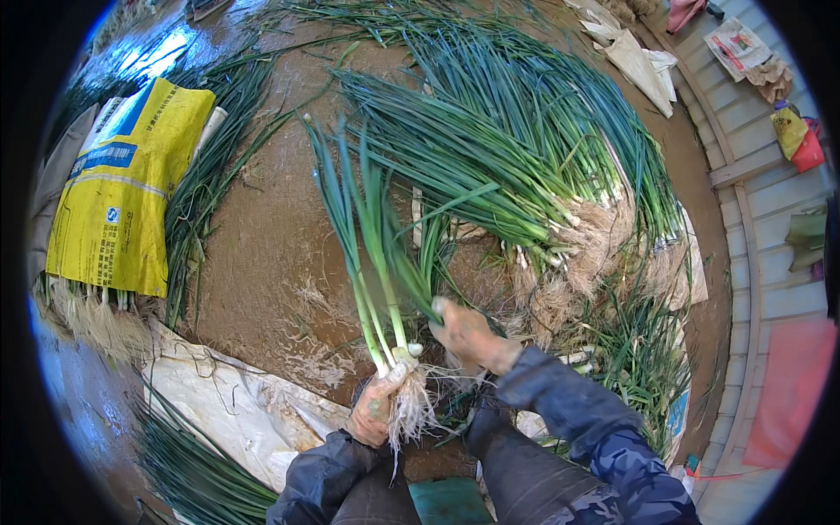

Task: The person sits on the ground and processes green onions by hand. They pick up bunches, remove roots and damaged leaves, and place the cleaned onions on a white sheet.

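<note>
Several green onions with long leaves (375,262) are gripped near their white bases by my left hand (379,405), their pale roots (412,407) hanging beside it. To the right of them, my right hand (469,331) is closed around green leaves (413,279) that look blurred; where these leaves lead is partly hidden. A large heap of green onions (485,144) lies beyond my hands at the upper right, with its leaves towards the upper left and its matted roots (590,246) towards the lower right.
A yellow printed sack (141,197) covers another bundle at the left. White sheeting (243,400) lies on the muddy floor (262,262). More green leaves (197,453) are at the lower left, loose trimmings (640,354) at the right. A panelled wall (764,256) runs along the right side.
</note>
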`<state>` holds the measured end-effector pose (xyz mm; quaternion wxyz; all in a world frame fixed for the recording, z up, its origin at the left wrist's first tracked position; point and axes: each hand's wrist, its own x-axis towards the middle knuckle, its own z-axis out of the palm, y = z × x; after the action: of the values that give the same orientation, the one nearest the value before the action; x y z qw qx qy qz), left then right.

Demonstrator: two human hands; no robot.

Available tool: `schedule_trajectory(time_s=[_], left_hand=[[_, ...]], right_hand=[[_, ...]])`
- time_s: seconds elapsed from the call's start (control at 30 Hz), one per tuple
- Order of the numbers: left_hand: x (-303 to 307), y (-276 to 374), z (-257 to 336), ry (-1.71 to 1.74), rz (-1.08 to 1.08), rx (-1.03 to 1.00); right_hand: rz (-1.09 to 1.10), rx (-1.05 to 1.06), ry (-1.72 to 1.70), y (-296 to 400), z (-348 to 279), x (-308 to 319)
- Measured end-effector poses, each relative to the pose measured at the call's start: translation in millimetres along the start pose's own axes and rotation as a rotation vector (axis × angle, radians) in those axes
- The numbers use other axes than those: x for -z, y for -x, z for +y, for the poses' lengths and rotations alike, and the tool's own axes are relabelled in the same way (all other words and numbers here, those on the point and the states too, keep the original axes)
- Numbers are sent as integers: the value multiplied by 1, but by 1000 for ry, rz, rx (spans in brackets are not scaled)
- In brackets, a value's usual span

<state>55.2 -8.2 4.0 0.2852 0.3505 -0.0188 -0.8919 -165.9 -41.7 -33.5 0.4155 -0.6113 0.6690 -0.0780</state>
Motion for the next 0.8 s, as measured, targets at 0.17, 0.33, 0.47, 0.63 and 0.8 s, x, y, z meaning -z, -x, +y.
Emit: schedule_trajectory(time_s=[0.17, 0.33, 0.47, 0.63, 0.8], left_hand=[[12, 6, 3, 64, -46, 62], [-8, 22, 51, -201, -69, 216], [-25, 34, 88, -338, -190, 146], [-6, 14, 72, -611, -113, 300], [-8, -13, 5, -314, 109, 161]], right_hand=[[-28, 239, 233, 127, 64, 18], [-516, -455, 371, 413, 193, 20], [-549, -338, 65, 478, 180, 96], [411, -210, 469, 237, 132, 178], [61, -480, 812, 48, 113, 223]])
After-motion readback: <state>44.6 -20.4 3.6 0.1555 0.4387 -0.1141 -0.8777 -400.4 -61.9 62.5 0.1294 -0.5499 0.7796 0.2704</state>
